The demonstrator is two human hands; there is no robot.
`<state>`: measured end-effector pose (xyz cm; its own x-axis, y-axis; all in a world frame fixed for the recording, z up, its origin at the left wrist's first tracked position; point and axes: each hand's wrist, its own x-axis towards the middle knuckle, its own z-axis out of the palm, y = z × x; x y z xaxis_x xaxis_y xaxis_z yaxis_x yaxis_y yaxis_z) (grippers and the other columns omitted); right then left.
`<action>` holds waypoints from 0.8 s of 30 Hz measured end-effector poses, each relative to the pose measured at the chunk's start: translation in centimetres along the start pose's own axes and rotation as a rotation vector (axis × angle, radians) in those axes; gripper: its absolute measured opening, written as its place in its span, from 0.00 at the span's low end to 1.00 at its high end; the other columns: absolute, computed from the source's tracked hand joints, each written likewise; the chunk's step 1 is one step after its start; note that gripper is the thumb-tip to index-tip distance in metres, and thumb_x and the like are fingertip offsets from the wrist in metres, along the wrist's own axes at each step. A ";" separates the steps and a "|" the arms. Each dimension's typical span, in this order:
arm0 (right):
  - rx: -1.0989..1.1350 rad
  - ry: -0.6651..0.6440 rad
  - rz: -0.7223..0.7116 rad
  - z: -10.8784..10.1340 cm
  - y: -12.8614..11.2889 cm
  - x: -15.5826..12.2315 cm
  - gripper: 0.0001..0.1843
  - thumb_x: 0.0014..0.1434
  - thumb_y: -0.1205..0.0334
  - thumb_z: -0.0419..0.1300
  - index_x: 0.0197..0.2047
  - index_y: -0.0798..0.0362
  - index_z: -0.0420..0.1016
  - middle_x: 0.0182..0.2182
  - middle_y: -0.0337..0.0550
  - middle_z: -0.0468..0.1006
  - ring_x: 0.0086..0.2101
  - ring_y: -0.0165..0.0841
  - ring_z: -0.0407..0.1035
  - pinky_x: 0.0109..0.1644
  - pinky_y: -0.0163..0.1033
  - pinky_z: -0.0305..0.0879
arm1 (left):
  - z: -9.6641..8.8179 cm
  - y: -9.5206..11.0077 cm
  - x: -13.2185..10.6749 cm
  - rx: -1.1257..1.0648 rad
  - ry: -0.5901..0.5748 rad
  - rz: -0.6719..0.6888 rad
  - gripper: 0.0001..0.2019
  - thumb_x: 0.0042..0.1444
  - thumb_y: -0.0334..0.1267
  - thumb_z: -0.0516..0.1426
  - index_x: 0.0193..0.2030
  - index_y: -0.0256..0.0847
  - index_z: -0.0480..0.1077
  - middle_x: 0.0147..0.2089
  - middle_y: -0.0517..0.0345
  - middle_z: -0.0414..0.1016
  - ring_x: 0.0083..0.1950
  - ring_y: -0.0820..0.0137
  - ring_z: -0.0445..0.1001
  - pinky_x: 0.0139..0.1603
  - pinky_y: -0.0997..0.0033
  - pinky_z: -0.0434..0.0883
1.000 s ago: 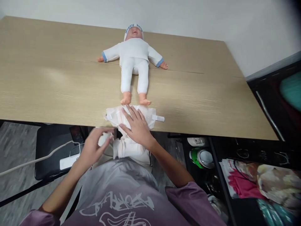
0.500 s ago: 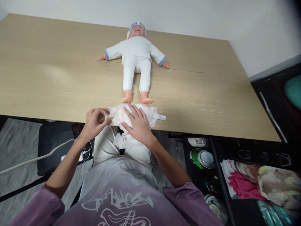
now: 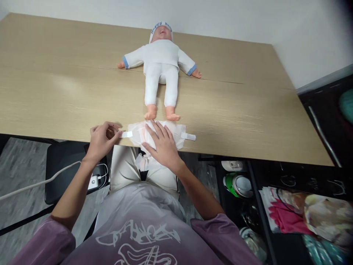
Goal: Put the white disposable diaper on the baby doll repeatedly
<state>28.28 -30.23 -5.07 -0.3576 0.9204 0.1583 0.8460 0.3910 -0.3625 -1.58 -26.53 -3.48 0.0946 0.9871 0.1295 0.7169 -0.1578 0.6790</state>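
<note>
A baby doll (image 3: pixel 161 64) in white clothes and a cap lies on its back on the wooden table (image 3: pixel 55 95), feet toward me. A white diaper (image 3: pixel 176 130) lies at the table's near edge just below the doll's feet, part of it hanging over the edge. My right hand (image 3: pixel 162 143) rests flat on the diaper with fingers spread. My left hand (image 3: pixel 102 140) pinches the diaper's left fastening tab (image 3: pixel 126 134), which is stretched out sideways. The right tab (image 3: pixel 189 137) lies flat on the table.
Below the table on the left sit a black case, a white cable and a charger (image 3: pixel 93 181). On the right are black shelves (image 3: pixel 275 184) with a green-and-white container (image 3: pixel 237 182) and colourful packets. A white wall stands behind the table.
My left hand rose from below the table edge, reached the diaper's left side and pulled its tab out to the left. My right hand stayed flat on the diaper.
</note>
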 end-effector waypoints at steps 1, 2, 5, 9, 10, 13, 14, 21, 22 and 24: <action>0.004 0.004 -0.001 0.0 0.0 0.0 0.40 0.84 0.39 0.54 0.88 0.51 0.59 0.88 0.50 0.52 0.86 0.49 0.47 0.90 0.62 0.44 | -0.1 0.0 0.5 0.069 0.014 0.024 0.14 0.73 0.51 0.68 0.53 0.42 0.79 0.44 0.52 0.84 0.44 0.59 0.77 0.62 0.51 0.73; 0.010 0.006 -0.003 0.0 0.0 0.0 0.40 0.84 0.40 0.54 0.88 0.51 0.59 0.88 0.50 0.53 0.86 0.49 0.47 0.90 0.63 0.44 | 0.0 0.1 1.2 0.125 0.030 0.061 0.14 0.73 0.50 0.67 0.54 0.42 0.79 0.47 0.50 0.84 0.47 0.57 0.77 0.65 0.49 0.72; 0.020 0.004 -0.004 0.0 0.0 0.0 0.40 0.84 0.40 0.54 0.89 0.49 0.58 0.88 0.51 0.53 0.86 0.50 0.47 0.90 0.64 0.44 | 0.8 1.3 4.8 0.207 0.036 0.245 0.18 0.73 0.43 0.64 0.65 0.39 0.77 0.65 0.39 0.81 0.64 0.46 0.75 0.74 0.42 0.67; 0.022 -0.002 0.002 0.1 0.1 -0.1 0.40 0.84 0.40 0.55 0.89 0.50 0.58 0.89 0.50 0.51 0.86 0.50 0.46 0.90 0.64 0.43 | 2.8 5.6 11.0 0.236 -0.248 0.553 0.30 0.71 0.30 0.60 0.79 0.38 0.70 0.86 0.39 0.61 0.86 0.41 0.58 0.86 0.36 0.55; 0.022 -0.001 0.003 0.1 0.1 0.0 0.40 0.84 0.40 0.55 0.89 0.50 0.58 0.89 0.50 0.51 0.86 0.50 0.46 0.90 0.64 0.43 | 3.3 6.8 12.4 0.253 -0.345 0.625 0.30 0.71 0.29 0.59 0.79 0.40 0.70 0.88 0.42 0.58 0.89 0.41 0.54 0.87 0.34 0.53; 0.020 0.007 0.000 0.2 0.1 0.0 0.40 0.84 0.40 0.55 0.88 0.51 0.60 0.88 0.51 0.54 0.86 0.50 0.48 0.90 0.63 0.43 | 5.1 9.9 15.6 0.335 -0.571 0.824 0.31 0.73 0.28 0.58 0.81 0.45 0.69 0.91 0.50 0.53 0.93 0.41 0.44 0.88 0.29 0.48; 0.018 0.008 -0.001 0.2 0.1 0.1 0.40 0.84 0.40 0.56 0.88 0.51 0.60 0.88 0.52 0.54 0.86 0.50 0.48 0.90 0.63 0.43 | 5.6 10.6 16.4 0.371 -0.613 0.881 0.33 0.72 0.29 0.59 0.82 0.46 0.67 0.91 0.52 0.52 0.93 0.42 0.44 0.89 0.30 0.48; 0.020 -0.001 0.010 0.0 -0.1 0.2 0.40 0.83 0.40 0.56 0.88 0.51 0.61 0.87 0.52 0.55 0.86 0.49 0.48 0.91 0.62 0.44 | 8.4 11.6 19.5 0.602 -0.525 1.180 0.32 0.68 0.32 0.61 0.78 0.56 0.71 0.86 0.59 0.67 0.85 0.49 0.64 0.83 0.46 0.64; 0.024 -0.006 0.013 0.0 -0.1 0.1 0.40 0.83 0.40 0.57 0.88 0.51 0.61 0.87 0.52 0.55 0.86 0.49 0.48 0.91 0.62 0.44 | 8.8 11.6 19.8 0.605 -0.489 1.208 0.28 0.70 0.32 0.60 0.75 0.55 0.74 0.82 0.57 0.72 0.80 0.48 0.69 0.79 0.46 0.67; 0.037 -0.019 0.021 -0.2 -0.2 0.1 0.41 0.83 0.40 0.57 0.88 0.50 0.60 0.87 0.51 0.55 0.86 0.49 0.48 0.91 0.62 0.44 | 9.6 11.6 20.4 0.590 -0.433 1.253 0.20 0.72 0.34 0.58 0.67 0.53 0.79 0.73 0.50 0.81 0.70 0.48 0.75 0.72 0.46 0.70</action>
<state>28.13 -30.21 -4.79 -0.3477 0.9281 0.1335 0.8382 0.3715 -0.3993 15.29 -7.94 0.09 0.9813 0.1602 0.1067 0.1726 -0.9778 -0.1187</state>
